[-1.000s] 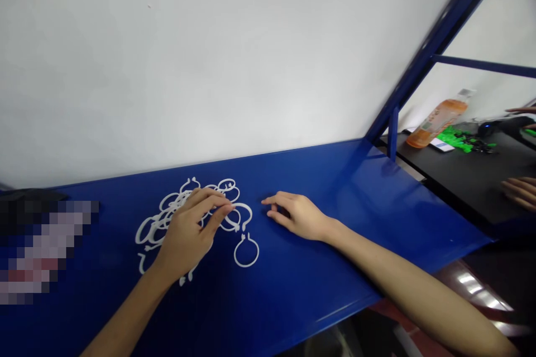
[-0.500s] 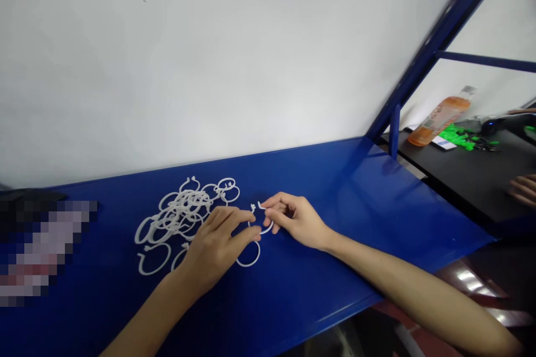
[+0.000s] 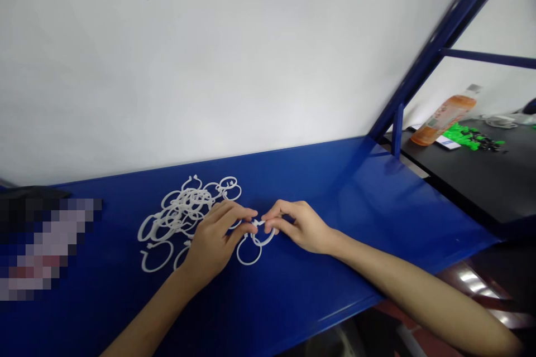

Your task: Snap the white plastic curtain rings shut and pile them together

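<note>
on the blue worktop (image 3: 318, 284), just right of the pile of white rings (image 3: 188, 206): one held ring (image 3: 264, 244), ends uppermost in view, overlapping in view a loose ring (image 3: 248, 264); contact with it, cannot tell. left hand (image 3: 215, 237): nearly closed, thumb and forefinger at the held ring's left end. right hand (image 3: 304, 227): likewise pinched, at the right end, remaining fingers curled beneath. ring ends (image 3: 258, 223): close together, partly hidden by fingertips.

handling, as judged: best to pinch lightly and close to the ends, keep both in one plane, press straight rather than twist; beware of springing apart, and of snagging the loose ring.

container: one clear bottle (image 3: 446, 117), pale-capped, labelled, with orange liquid (image 3: 425, 135) inside, seemingly leaning, on the black worktop (image 3: 464, 184) at far right; exact fill hard to tell. beside it: small green and black pieces (image 3: 464, 136), loosely heaped, without any visible tray.
</note>
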`<move>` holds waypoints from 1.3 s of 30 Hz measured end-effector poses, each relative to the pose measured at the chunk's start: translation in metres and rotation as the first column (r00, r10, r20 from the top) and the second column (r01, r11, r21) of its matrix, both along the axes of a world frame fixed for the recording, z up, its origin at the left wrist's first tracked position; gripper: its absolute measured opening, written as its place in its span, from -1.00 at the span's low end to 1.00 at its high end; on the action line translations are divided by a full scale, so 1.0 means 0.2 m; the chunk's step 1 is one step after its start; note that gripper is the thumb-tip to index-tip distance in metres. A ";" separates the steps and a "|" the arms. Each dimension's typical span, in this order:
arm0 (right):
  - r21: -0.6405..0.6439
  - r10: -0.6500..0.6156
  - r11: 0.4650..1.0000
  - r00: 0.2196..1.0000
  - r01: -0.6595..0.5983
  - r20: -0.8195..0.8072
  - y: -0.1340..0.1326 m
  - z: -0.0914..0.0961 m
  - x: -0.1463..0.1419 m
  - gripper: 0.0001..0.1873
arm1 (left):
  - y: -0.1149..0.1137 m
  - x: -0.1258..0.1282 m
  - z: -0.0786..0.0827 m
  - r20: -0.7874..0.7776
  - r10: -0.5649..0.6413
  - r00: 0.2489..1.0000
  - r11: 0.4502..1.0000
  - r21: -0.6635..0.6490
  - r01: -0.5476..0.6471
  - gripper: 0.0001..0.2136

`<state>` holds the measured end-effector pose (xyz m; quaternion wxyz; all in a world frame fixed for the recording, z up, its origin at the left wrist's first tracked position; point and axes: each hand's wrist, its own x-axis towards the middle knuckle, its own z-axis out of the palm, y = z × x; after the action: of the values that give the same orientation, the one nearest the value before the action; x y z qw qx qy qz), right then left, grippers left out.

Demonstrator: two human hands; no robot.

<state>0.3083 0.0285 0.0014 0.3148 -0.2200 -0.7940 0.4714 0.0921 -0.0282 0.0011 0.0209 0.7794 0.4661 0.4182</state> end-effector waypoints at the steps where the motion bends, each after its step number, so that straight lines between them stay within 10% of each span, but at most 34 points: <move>1: 0.036 0.018 0.999 1.000 -0.019 0.018 0.00 0.00 0.00 -0.84 | 0.00 0.00 0.00 -0.001 -0.009 1.000 1.000 -0.001 0.009 -0.95; 12: 0.330 0.126 0.929 0.982 -0.166 0.140 -0.02 0.00 0.03 -0.81 | -0.01 0.04 -0.02 -0.041 -0.027 0.999 1.000 0.013 0.028 -0.86; 18: 0.518 -0.150 0.855 0.963 0.013 0.223 0.10 -0.02 0.04 -0.78 | 0.00 -0.03 -0.01 -0.338 0.038 0.940 0.999 0.003 -0.040 -0.90; 23: 0.652 -0.614 0.719 0.662 0.243 0.430 0.28 -0.01 0.19 -0.76 | -0.03 -0.05 -0.02 -0.515 -0.043 0.856 0.994 -0.107 -0.014 -0.81; 29: 0.681 -0.718 0.692 0.322 0.238 0.617 0.33 0.04 0.28 -0.74 | -0.02 -0.04 -0.04 -0.528 -0.047 0.848 0.993 -0.115 -0.016 -0.85; 33: 0.717 -0.716 0.658 0.487 0.230 0.501 0.26 0.07 0.22 -0.72 | 0.00 -0.02 -0.04 -0.446 -0.020 0.895 0.995 -0.094 -0.025 -0.88; 36: 0.602 -0.442 0.787 0.806 0.139 0.392 0.16 0.06 0.14 -0.67 | 0.00 0.01 -0.04 -0.289 0.034 0.957 0.992 -0.106 -0.068 -0.94; 39: 0.460 -0.115 0.887 0.946 -0.039 0.302 0.06 0.03 0.07 -0.65 | -0.01 0.02 -0.03 -0.104 0.058 0.993 0.975 -0.210 -0.079 -0.95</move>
<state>0.3215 0.0415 0.0077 0.2337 -0.2283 -0.9188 0.2215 0.0961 -0.0302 -0.0048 0.0675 0.7757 0.5353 0.3276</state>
